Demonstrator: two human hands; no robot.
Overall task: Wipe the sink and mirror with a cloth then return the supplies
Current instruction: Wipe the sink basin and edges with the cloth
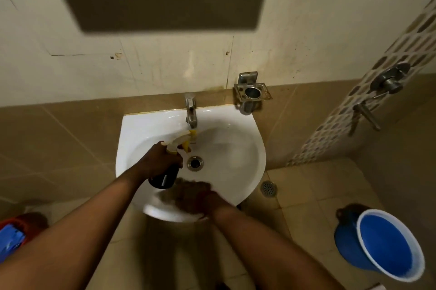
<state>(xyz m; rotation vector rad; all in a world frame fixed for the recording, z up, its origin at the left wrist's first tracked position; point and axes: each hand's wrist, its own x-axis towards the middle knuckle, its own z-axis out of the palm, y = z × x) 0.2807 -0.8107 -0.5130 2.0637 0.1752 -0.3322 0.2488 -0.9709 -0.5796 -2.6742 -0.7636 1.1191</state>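
Tiled bathroom: wall sink [231, 148], tap [191, 110], bucket [387, 245].

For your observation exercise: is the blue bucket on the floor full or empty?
Empty, as far as the view shows. The blue bucket tilts toward the camera, its bare blue inside visible, with no waterline or contents.

White sink [236, 148]; dark blurred cloth [186, 195] on front rim.

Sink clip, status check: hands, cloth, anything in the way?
Left hand shut on spray bottle over the sink. Right hand on blurred brown cloth at the front rim. Nothing in the way; blue bucket on floor.
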